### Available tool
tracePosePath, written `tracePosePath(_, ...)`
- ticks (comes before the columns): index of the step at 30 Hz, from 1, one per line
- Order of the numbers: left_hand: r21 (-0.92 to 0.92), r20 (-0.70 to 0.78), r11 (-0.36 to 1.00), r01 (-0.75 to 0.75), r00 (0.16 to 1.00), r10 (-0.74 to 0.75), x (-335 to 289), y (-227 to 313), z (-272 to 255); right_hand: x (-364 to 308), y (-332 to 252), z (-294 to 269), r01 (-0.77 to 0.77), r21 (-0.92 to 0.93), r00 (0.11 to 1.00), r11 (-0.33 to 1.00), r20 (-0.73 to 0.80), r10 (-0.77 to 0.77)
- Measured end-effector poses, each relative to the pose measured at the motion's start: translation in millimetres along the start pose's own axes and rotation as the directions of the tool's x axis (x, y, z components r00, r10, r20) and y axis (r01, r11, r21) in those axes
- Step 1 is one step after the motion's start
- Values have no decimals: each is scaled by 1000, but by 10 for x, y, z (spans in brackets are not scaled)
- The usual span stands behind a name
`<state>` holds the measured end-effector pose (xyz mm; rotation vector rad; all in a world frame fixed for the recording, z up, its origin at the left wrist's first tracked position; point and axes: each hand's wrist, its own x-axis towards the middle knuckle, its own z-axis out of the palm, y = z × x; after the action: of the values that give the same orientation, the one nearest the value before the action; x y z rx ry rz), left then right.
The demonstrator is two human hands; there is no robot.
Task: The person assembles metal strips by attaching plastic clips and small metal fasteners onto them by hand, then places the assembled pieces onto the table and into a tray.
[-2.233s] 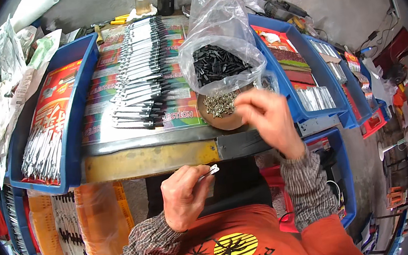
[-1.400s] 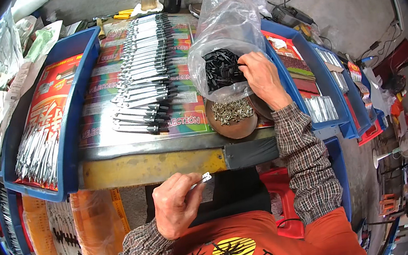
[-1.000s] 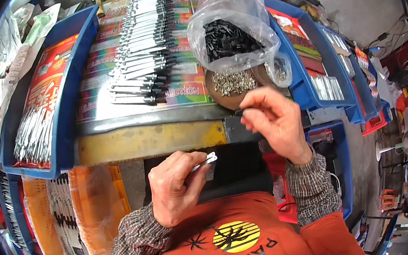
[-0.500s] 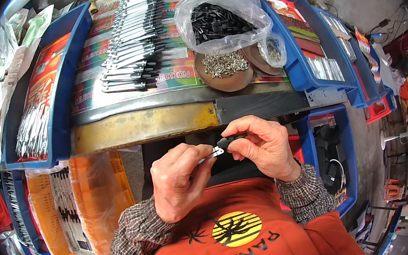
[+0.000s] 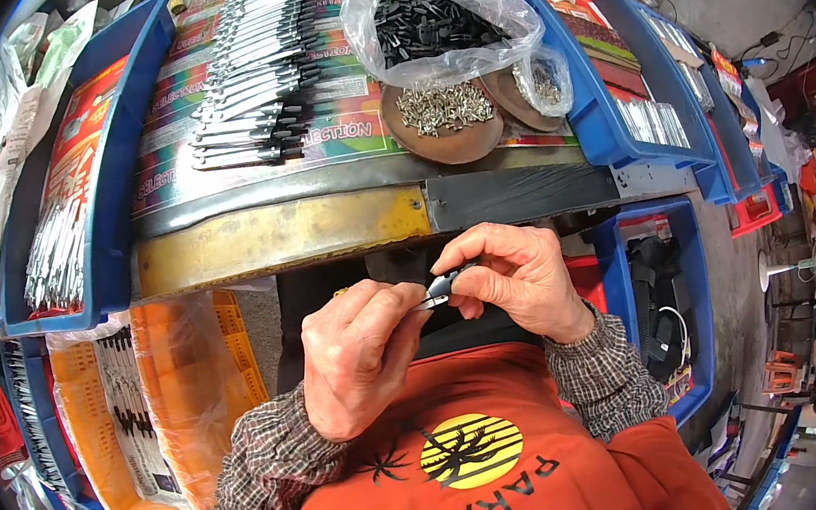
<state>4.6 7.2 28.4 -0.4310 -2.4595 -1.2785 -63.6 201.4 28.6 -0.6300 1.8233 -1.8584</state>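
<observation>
Just in front of my body, below the bench edge, my two hands work close together. My left hand (image 5: 351, 357) is closed in a pinch on a slim silver metal piece (image 5: 433, 303), most of which its fingers cover. Thumb and forefinger of my right hand (image 5: 527, 287) grip a small black plastic part (image 5: 447, 281), which lies against the metal piece's end. Whether the two are joined cannot be seen. On the bench beyond lies a long row of silver pieces with black ends (image 5: 254, 91).
A clear plastic bag (image 5: 362, 28) holds black parts (image 5: 427, 26). Before it, small metal rivets (image 5: 447, 107) fill a round brown dish (image 5: 456, 149). Blue trays (image 5: 108, 229) flank the bench. An orange crate (image 5: 181, 382) stands at lower left, a blue bin (image 5: 703, 322) at lower right.
The black part has tilted and turned against the metal piece between my fingers. Both hands keep nearly the same place; the bench has shifted slightly in view.
</observation>
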Motion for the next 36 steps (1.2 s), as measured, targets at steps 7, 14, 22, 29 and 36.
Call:
tracePosePath(7,-6,9,1000,-9,1000,9,-48,-41,40,18,39,6,87,-109,995,990,64,-80)
tracePosePath(14,-34,-25,999,-15,1000,14,-126,-64,103,0,77,38,54,-94,992,994,118,-43)
tracePosePath(22,-75,-2,997,8,1000,-8,-204,-165,147,-31,124,35,108,-267,987,958,143,-72)
tracePosePath(29,-94,-10,996,-8,1000,7,-301,-162,206,-146,217,126,183,-369,981,911,130,-145)
tracePosePath(36,-58,44,998,28,999,-25,-327,-206,214,-212,372,149,201,-386,979,900,94,-178)
